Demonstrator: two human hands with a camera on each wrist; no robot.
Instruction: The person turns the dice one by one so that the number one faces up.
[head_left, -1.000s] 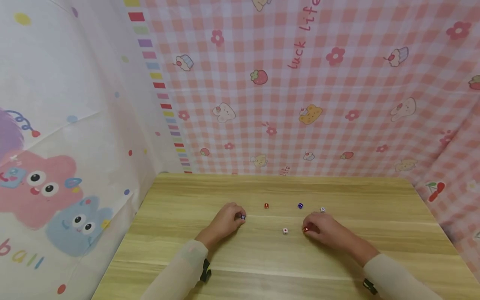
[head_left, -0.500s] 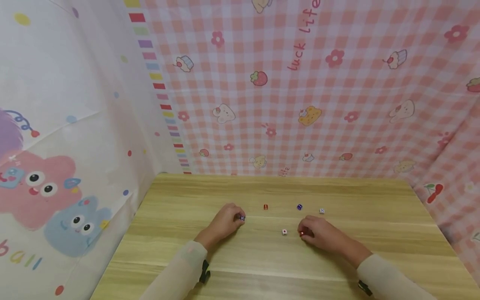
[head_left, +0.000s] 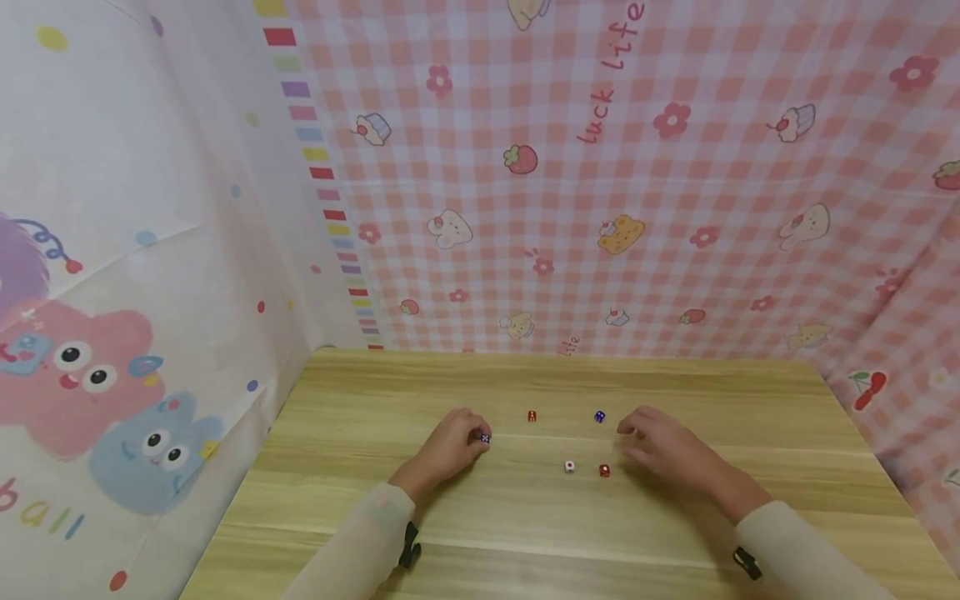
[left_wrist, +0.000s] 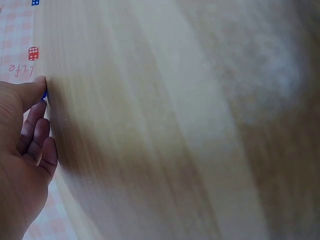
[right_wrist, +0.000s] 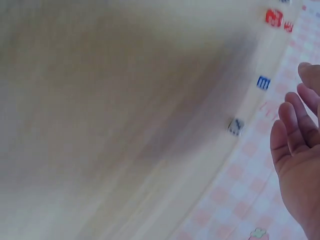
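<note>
My left hand (head_left: 453,442) pinches a dark blue die (head_left: 486,438) between thumb and fingertip, low over the table. In the left wrist view only a sliver of that blue die (left_wrist: 44,95) shows. My right hand (head_left: 667,446) holds nothing, its fingers loosely bent, slightly blurred above the table. Left of it a red die (head_left: 604,471) sits beside a white die (head_left: 569,467), with a small gap between. Farther back are a blue die (head_left: 600,417) and another red die (head_left: 532,416). A second white die (right_wrist: 236,127) appears in the right wrist view; the right hand hides it from the head view.
The dice lie on a wood-grain table (head_left: 480,533). Behind it hangs a pink checked cloth (head_left: 570,192), and a white cloth (head_left: 172,275) with cartoon figures hangs along the left. Both sleeves come in from the front edge.
My right hand carried the red die a little left and nearer, let go of it beside the white die, then moved back right and away. The left hand stays in place.
</note>
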